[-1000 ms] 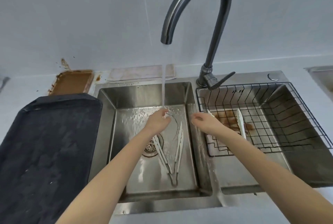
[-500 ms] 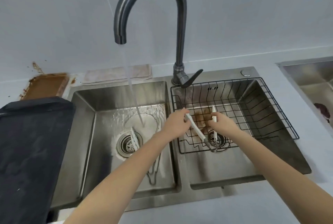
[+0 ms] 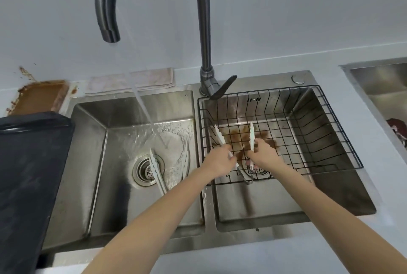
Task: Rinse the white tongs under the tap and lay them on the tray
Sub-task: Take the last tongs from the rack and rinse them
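White tongs lie spread in the wire basket over the right sink basin, above a brown stain. My left hand grips their left arm and my right hand grips their right arm; the metal hinge end pokes out below my hands. A second pair of white tongs lies in the left basin beside the drain, where the tap pours a slanting stream of water. The dark tray sits on the counter at the left.
A brown-stained dish stands behind the dark tray, and a folded cloth lies behind the left basin. The tap lever points right. Another steel sink is at the far right edge.
Both hands moved from the water stream and the left basin to the tongs in the right basket and took hold of their two arms. The other tongs stayed in the left basin.
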Demonstrator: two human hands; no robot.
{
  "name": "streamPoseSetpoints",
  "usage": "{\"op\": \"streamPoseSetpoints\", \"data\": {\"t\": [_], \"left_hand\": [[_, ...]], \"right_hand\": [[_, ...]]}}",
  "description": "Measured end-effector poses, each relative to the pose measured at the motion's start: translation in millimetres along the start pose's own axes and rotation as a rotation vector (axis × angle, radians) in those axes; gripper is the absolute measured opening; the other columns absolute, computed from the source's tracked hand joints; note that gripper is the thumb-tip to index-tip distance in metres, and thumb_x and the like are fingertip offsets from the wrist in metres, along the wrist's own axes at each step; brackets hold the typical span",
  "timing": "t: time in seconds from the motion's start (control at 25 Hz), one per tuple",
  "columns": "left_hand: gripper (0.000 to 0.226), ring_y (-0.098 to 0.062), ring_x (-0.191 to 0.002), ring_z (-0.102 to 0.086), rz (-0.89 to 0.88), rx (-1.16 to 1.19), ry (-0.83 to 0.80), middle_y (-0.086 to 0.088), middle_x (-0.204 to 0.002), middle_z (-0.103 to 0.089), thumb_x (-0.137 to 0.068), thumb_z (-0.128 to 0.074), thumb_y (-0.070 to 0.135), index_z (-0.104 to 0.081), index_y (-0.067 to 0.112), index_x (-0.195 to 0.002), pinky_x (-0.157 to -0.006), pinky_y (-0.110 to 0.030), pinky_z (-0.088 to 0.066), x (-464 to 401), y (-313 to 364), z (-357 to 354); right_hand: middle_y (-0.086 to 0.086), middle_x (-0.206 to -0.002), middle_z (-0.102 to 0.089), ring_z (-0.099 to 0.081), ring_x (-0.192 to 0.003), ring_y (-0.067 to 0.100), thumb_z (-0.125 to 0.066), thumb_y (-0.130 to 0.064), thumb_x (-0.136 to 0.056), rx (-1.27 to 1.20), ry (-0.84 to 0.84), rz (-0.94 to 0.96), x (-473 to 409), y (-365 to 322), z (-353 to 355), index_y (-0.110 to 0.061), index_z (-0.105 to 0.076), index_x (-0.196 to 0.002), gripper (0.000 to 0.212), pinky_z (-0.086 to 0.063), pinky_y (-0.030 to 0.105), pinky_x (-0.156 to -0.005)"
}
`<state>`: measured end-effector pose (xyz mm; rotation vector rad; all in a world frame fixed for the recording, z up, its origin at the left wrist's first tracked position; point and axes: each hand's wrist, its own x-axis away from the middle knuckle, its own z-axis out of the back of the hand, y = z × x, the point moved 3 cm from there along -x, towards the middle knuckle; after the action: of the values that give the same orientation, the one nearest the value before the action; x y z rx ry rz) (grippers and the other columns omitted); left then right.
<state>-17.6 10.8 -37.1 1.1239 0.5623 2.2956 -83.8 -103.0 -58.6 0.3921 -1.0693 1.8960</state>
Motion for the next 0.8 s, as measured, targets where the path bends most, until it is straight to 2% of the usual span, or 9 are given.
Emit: {"op": "streamPoseSetpoints", "data": {"t": [0.16,0.28,0.36,0.44,0.52,0.56,0.64,0.72,0.8], "left_hand": [[0.049,-0.027,-0.123,-0.051,0.012,0.136,0.036,-0.015,-0.134,-0.054,-0.094,-0.042,0.018,-0.036,0.007,-0.142,-0.098,-0.027,-0.04,4.1,1.5,5.5],[0.049,-0.025,-0.116,-0.054,0.024,0.374,0.084,-0.012,-0.128,-0.053,-0.093,-0.045,0.014,-0.037,0.005,-0.141,-0.104,-0.037,-0.044,9.2,1.5,7.9],[0.046,-0.027,-0.116,-0.056,0.025,0.497,0.149,-0.011,-0.127,-0.054,-0.093,-0.046,0.012,-0.039,0.004,-0.137,-0.101,-0.042,-0.048,15.5,-0.2,12.9],[0.043,-0.027,-0.108,-0.061,0.031,0.614,0.21,-0.009,-0.118,-0.056,-0.093,-0.047,0.012,-0.041,0.005,-0.135,-0.094,-0.04,-0.052,24.9,-4.0,21.7],[0.043,-0.018,-0.086,-0.064,0.038,0.713,0.25,-0.007,-0.11,-0.057,-0.094,-0.047,0.014,-0.038,0.007,-0.136,-0.076,-0.029,-0.055,36.0,-11.1,31.8],[0.043,-0.011,-0.075,-0.061,0.04,0.736,0.269,-0.005,-0.106,-0.056,-0.095,-0.046,0.015,-0.038,0.007,-0.136,-0.068,-0.022,-0.052,41.4,-15.7,37.0],[0.041,-0.006,-0.068,-0.056,0.05,0.775,0.311,-0.001,-0.098,-0.057,-0.095,-0.046,0.021,-0.04,0.007,-0.134,-0.061,-0.018,-0.047,50.8,-28.2,46.3],[0.04,-0.008,-0.07,-0.056,0.07,0.841,0.336,0.001,-0.09,-0.057,-0.096,-0.046,0.026,-0.044,0.006,-0.13,-0.06,-0.017,-0.047,58.9,-44.1,55.4],[0.037,-0.009,-0.072,-0.056,0.082,0.88,0.348,-0.002,-0.092,-0.058,-0.096,-0.045,0.029,-0.048,0.006,-0.125,-0.06,-0.017,-0.046,67.2,-61.4,64.2]], "right_hand": [[0.018,-0.116,-0.066,-0.065,-0.103,0.031,-0.048,-0.014,-0.089,-0.032,0.037,0.025,6.2,-3.9,1.8,-0.007,-0.032,-0.139,0.053,-0.054,0.036,-0.077],[0.017,-0.115,-0.066,-0.063,-0.107,0.031,-0.048,-0.014,-0.088,-0.063,0.099,0.061,13.7,-10.9,9.6,-0.009,-0.031,-0.141,0.056,-0.051,0.036,-0.086],[0.012,-0.109,-0.066,-0.065,-0.102,0.031,-0.048,-0.011,-0.088,-0.127,0.129,0.093,22.4,-17.3,12.9,-0.007,-0.032,-0.141,0.055,-0.053,0.04,-0.087],[0.01,-0.106,-0.064,-0.068,-0.096,0.03,-0.05,-0.01,-0.089,-0.184,0.124,0.124,34.3,-25.1,13.0,-0.009,-0.032,-0.14,0.054,-0.056,0.041,-0.084],[0.009,-0.103,-0.068,-0.07,-0.092,0.027,-0.051,-0.011,-0.09,-0.211,0.102,0.16,48.0,-35.1,8.3,-0.011,-0.032,-0.14,0.053,-0.058,0.039,-0.08],[0.005,-0.094,-0.069,-0.07,-0.091,0.026,-0.051,-0.013,-0.09,-0.222,0.092,0.183,54.6,-40.6,4.4,-0.011,-0.033,-0.139,0.052,-0.058,0.04,-0.079],[-0.008,-0.076,-0.062,-0.07,-0.09,0.025,-0.052,-0.014,-0.091,-0.231,0.068,0.219,65.4,-51.8,-6.4,-0.012,-0.034,-0.138,0.051,-0.058,0.04,-0.078],[-0.01,-0.077,-0.061,-0.07,-0.088,0.023,-0.051,-0.014,-0.092,-0.24,0.032,0.249,73.5,-62.6,-21.7,-0.012,-0.034,-0.14,0.051,-0.056,0.037,-0.076],[-0.004,-0.091,-0.065,-0.07,-0.085,0.021,-0.049,-0.014,-0.093,-0.267,-0.003,0.282,79.6,-72.2,-39.6,-0.013,-0.034,-0.141,0.05,-0.058,0.034,-0.076]]}}
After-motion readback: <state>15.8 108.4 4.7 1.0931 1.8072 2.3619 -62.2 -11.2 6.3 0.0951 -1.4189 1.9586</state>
